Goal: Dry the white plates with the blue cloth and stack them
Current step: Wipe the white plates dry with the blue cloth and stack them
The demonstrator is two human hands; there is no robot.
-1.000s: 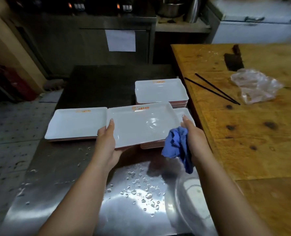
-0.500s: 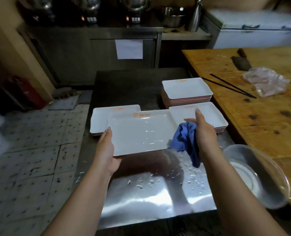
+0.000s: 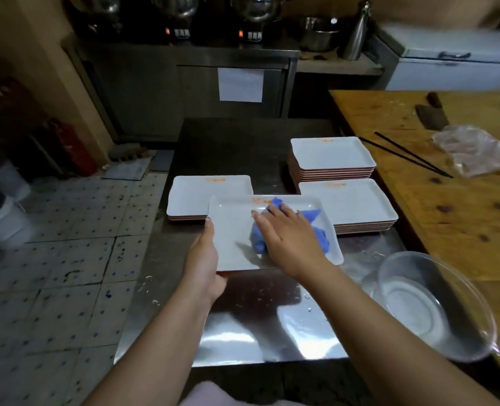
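Left hand [image 3: 203, 266] is clamping the white plate [image 3: 234, 238] at its 8 o'clock corner, grip curled around the rim. Right hand [image 3: 287, 238], fingers spread flat, is pressing the blue cloth [image 3: 319, 230] onto the plate.

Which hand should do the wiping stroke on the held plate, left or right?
Right. The right hand already presses the blue cloth flat on the plate. The left hand grips the plate's near-left edge, holding it up.
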